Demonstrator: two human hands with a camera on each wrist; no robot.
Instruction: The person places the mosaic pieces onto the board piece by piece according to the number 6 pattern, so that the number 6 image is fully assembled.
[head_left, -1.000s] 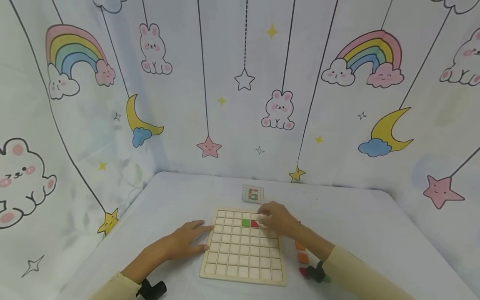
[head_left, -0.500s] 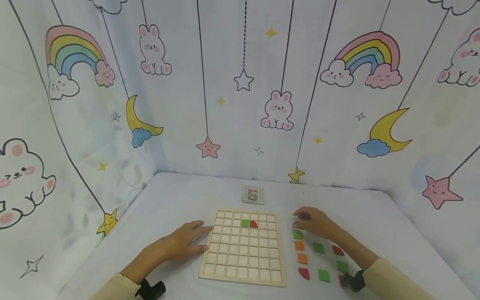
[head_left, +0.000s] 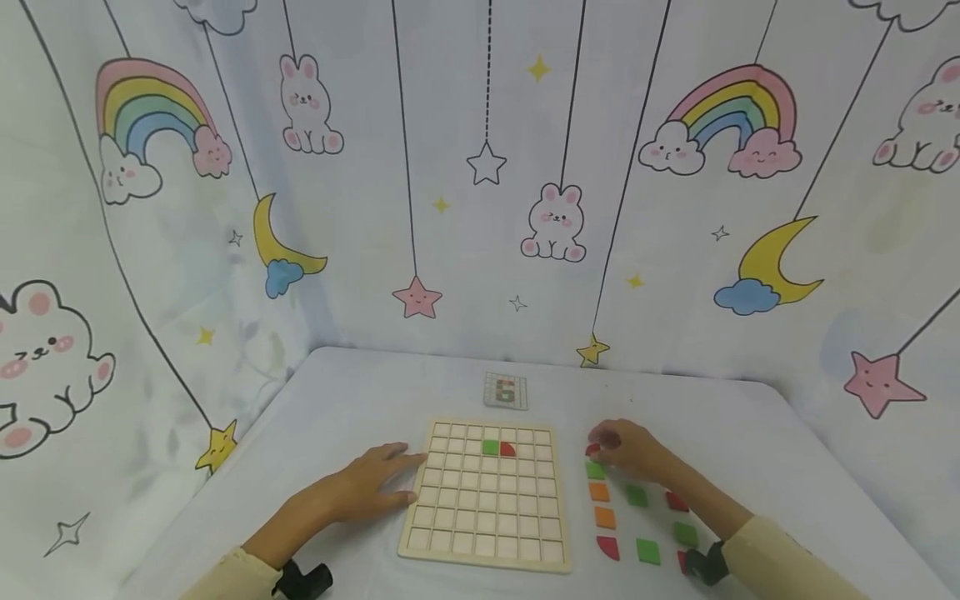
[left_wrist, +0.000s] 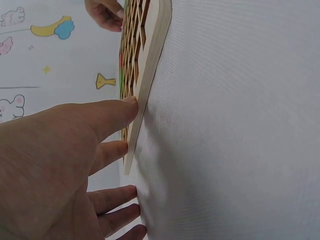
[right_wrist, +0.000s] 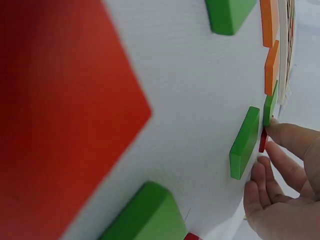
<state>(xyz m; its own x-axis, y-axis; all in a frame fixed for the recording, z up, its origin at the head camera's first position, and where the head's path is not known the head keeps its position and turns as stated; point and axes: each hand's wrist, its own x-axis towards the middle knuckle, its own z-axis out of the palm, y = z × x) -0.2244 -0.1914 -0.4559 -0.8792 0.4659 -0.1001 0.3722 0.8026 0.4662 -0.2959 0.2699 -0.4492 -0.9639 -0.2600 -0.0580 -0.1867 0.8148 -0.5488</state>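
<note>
A square wooden grid board (head_left: 485, 546) lies on the white table. One green square tile (head_left: 491, 448) and one red quarter-round tile (head_left: 507, 450) sit side by side in its second row. My left hand (head_left: 367, 483) rests at the board's left edge with thumb and fingers extended, and in the left wrist view the thumb and forefinger touch the rim. Right of the board, my right hand (head_left: 633, 450) pinches a red tile (right_wrist: 263, 140) between thumb and forefinger, at the far end of a column of tiles. Its exact outline is partly hidden by the fingers.
Below the right hand lie a green tile (head_left: 596, 471), orange tiles (head_left: 605, 517) and a red quarter-round tile (head_left: 608, 547). More green tiles (head_left: 648, 551) and red ones spread to the right. A small pattern card (head_left: 506, 390) lies behind the board.
My right hand has moved off the board to the tile column on the right, and its fingers have closed on a red tile there. The left hand has stayed at the board's edge.
</note>
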